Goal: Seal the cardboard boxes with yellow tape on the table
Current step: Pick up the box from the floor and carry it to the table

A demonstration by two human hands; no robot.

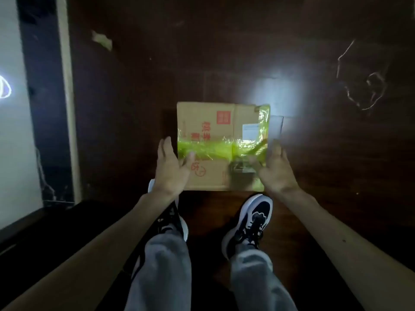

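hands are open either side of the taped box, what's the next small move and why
Probably close both hands on the cardboard box to lift or turn it. The left hand and right hand are open at its opposite edges, holding nothing, and yellow tape already crosses its top and runs along its right edge.

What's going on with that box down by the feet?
A seated person is working on a cardboard box lying on the dark wooden floor just past their shoes. Yellow tape already crosses its top and runs down its right edge. The left hand and right hand are open on either side of the box, holding nothing; blur hides whether they touch it.
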